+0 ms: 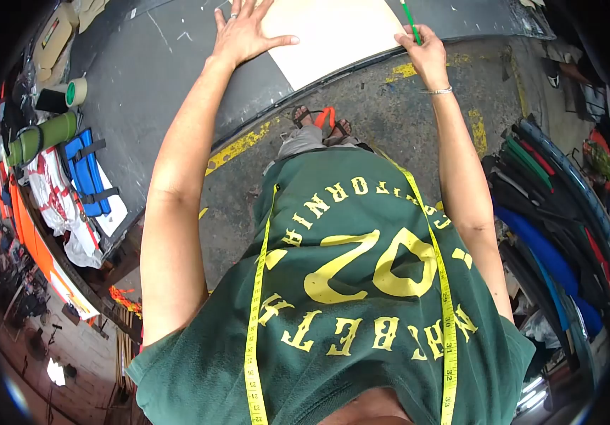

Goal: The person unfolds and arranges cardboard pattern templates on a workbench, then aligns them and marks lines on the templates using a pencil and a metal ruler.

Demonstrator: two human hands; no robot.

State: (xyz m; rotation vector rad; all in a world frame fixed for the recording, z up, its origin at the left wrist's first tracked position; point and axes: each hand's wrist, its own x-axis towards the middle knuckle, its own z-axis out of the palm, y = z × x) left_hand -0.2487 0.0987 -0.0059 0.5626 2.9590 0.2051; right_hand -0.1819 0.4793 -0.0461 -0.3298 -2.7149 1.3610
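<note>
A cluttered workshop curves around the wide head view, its scuffed grey floor (361, 98) crossed by worn yellow lines. At the top I see a dark bench (142, 67) with scratches and pale marks, and a cream sheet (329, 39) lying flat on it, reaching the near edge.

My left grip (242, 37) is released, palm down and fingers spread, at the sheet's left border, the thumb resting on the sheet; a ring shows on one finger. My right grip (427, 55) grasps a green pencil (411, 21), held upright by the sheet's right edge. I cannot tell whether those fingers also pinch the sheet.

Further left on the bench are a roll of tape (76, 93), a green roll (44, 137) and a blue strapped item (86, 168). A yellow tape measure (253, 319) hangs over the green shirt (340, 184). To the right, folded materials (542, 170) lie stacked.
</note>
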